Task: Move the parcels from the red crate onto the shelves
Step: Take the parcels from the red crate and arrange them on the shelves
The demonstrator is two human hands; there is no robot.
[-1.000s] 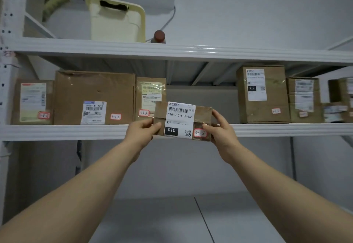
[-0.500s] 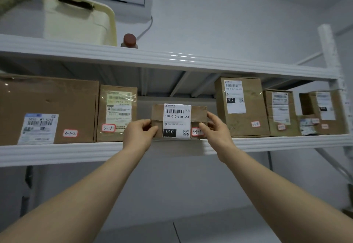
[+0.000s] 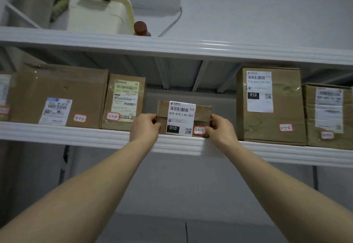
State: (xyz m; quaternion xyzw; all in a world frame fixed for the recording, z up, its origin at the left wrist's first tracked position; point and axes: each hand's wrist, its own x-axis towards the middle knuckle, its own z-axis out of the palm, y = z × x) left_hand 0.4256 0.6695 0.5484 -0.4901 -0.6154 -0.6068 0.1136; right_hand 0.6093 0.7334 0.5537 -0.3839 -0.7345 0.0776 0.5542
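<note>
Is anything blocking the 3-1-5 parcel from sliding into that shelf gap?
Nothing visible. The left hand and right hand hold the parcel at the front edge of the shelf; the gap behind it, between the 3-1-3 box and the 3-1-6 box, looks open.

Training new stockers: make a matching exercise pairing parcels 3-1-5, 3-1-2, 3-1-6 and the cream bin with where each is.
1 cream bin
2 parcel 3-1-5
3 parcel 3-1-2
4 parcel 3-1-6

A held by left hand and right hand
B on the top shelf
C middle shelf, right of both hands
D just left of parcel 3-1-3

Pairs: 1-B, 2-A, 3-D, 4-C
</note>
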